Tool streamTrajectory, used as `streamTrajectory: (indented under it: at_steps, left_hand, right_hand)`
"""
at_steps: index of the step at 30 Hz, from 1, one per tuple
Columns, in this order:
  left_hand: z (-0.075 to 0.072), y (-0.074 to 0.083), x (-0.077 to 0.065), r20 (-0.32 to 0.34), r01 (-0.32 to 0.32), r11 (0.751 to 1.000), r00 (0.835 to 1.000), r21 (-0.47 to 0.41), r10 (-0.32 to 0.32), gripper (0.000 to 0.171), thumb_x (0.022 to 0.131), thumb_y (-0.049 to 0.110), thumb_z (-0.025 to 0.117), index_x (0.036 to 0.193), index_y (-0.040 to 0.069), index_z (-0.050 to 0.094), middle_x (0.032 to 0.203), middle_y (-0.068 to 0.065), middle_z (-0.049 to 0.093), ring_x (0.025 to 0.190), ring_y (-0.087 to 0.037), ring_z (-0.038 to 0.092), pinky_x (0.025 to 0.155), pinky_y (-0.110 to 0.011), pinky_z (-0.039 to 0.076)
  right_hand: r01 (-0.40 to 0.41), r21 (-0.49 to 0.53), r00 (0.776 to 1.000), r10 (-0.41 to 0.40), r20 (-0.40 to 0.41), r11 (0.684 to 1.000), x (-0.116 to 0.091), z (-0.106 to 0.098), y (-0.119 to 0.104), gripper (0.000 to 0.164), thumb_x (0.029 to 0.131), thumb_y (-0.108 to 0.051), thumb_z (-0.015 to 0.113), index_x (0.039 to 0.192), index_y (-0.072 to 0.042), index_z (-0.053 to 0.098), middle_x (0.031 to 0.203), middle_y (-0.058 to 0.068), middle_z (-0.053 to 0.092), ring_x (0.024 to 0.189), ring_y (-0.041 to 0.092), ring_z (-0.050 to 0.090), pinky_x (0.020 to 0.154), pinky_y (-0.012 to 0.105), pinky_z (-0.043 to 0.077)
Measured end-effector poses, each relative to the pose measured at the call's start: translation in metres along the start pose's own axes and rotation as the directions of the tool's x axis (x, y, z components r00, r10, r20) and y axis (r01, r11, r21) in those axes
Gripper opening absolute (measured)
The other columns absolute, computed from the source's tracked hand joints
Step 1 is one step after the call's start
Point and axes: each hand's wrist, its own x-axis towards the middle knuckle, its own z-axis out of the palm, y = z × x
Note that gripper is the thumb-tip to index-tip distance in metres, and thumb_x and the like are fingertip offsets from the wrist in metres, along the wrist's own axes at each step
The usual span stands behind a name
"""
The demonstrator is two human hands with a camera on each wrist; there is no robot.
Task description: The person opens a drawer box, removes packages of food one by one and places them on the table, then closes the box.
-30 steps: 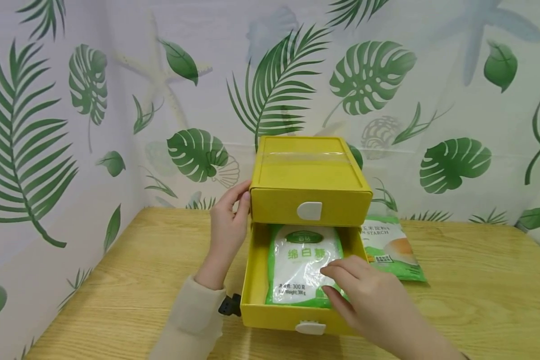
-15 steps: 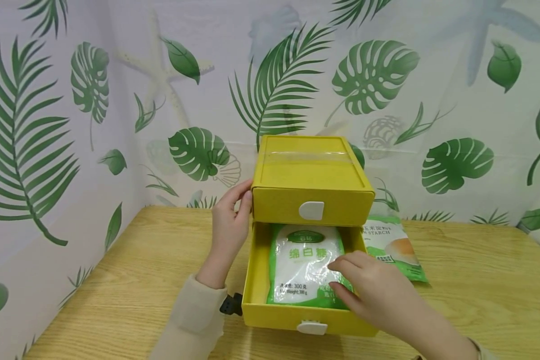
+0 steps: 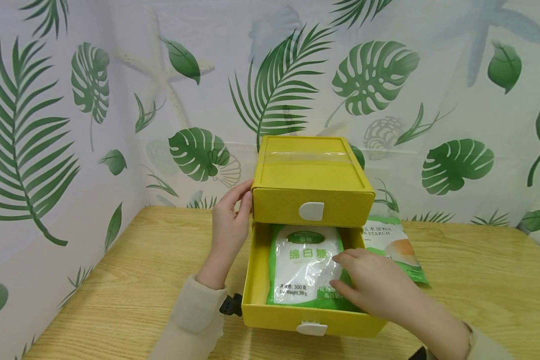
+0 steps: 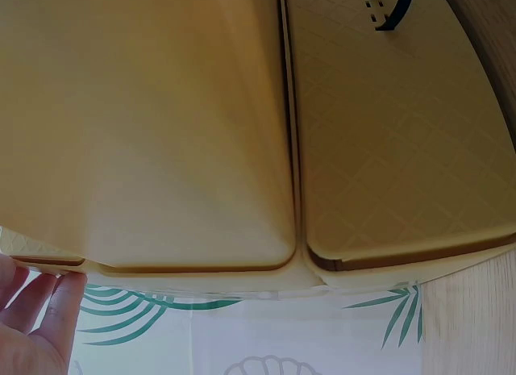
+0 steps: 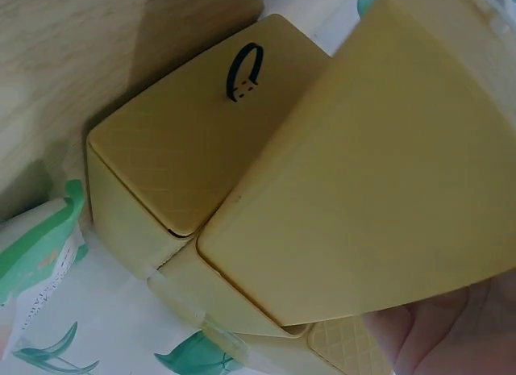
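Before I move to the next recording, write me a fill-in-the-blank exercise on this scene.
The ____ hand touches the side of the upper yellow box.
The white-and-green bag lies inside the pulled-out ____.
The packet on the table shows the English word ____.

Missing words: left; drawer; STARCH.

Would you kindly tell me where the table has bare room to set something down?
Bare table runs between the left sleeve and the leafy curtain, and right of the starch bag. It is crowded at the open drawer: the sugar bag fills most of it, with the right hand over the bag's right side.
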Motion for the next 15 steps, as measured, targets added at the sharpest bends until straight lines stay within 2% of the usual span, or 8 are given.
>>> streamTrajectory:
  at_steps: [3,6,12,15]
  left_hand:
    - [0.0,0.0002,-0.0003,0.0,-0.004,1.0,1.0,0.0,0.004,0.026,0.09,0.004,0.049,0.113,-0.004,0.057,0.108,-0.014,0.059,0.092,-0.022,0.055,0.068,-0.029,0.052]
    - [0.0002,0.0003,-0.0003,0.002,-0.004,1.0,1.0,-0.003,0.004,0.026,0.09,0.005,0.049,0.113,-0.004,0.057,0.108,-0.014,0.059,0.092,-0.022,0.055,0.068,-0.029,0.052]
    - [-0.0003,-0.0002,-0.0004,0.007,0.0,1.0,1.0,-0.007,0.0,0.026,0.091,0.005,0.048,0.114,-0.004,0.057,0.109,-0.014,0.059,0.093,-0.022,0.055,0.069,-0.029,0.052]
    - [0.0001,-0.001,0.0,0.007,0.002,1.0,1.0,-0.008,-0.002,0.026,0.091,0.005,0.048,0.114,-0.003,0.057,0.109,-0.014,0.059,0.093,-0.022,0.055,0.069,-0.028,0.052]
  right_hand:
    - [-0.012,-0.036,0.999,0.013,0.03,0.999,0.0029,0.0021,-0.0003,0.036,0.076,-0.027,0.069,0.096,0.003,0.063,0.092,0.012,0.063,0.084,0.025,0.058,0.069,0.037,0.051]
    - [-0.017,-0.078,0.998,0.022,0.056,0.997,0.0061,0.0043,-0.0005,0.033,0.076,-0.028,0.068,0.09,0.001,0.062,0.08,0.006,0.061,0.073,0.02,0.056,0.061,0.033,0.05]
    - [-0.004,-0.179,0.998,0.016,0.067,0.984,0.0093,0.0092,-0.002,0.034,0.075,-0.031,0.067,0.081,0.002,0.059,0.063,0.002,0.049,0.055,0.016,0.047,0.047,0.029,0.043]
    - [-0.011,-0.188,0.998,0.023,0.06,0.982,0.0103,0.0106,-0.0025,0.033,0.075,-0.031,0.067,0.075,0.001,0.058,0.057,0.001,0.044,0.049,0.014,0.043,0.042,0.028,0.04]
